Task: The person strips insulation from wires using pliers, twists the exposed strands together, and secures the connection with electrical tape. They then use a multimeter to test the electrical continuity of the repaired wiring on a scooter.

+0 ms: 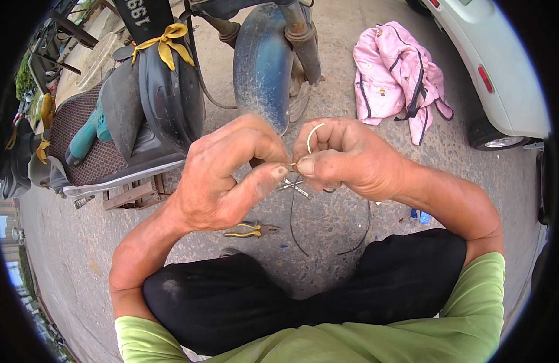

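Note:
Thumb and fingers of my left hand (228,166) are pinched on a thin copper-coloured wire end (293,165). Tip to tip with it, my right hand (352,160) pinches the same small spot. A white wire (311,137) curves up out of my right fingers. Thin black wire (293,221) hangs or lies below the hands; where it joins is hidden. Under the fingertips shows a crossed silvery metal tool (296,187), partly covered. Pliers with yellow-and-black handles (250,230) lie on the ground beneath my left hand.
A three-wheeler or scooter footboard (140,173) with a teal power tool (86,136) stands at left. Its blue-grey front mudguard (261,66) is straight ahead. Pink cloth (400,78) lies ahead right, near a white car (491,60). A small blue packet (421,216) is by my right forearm.

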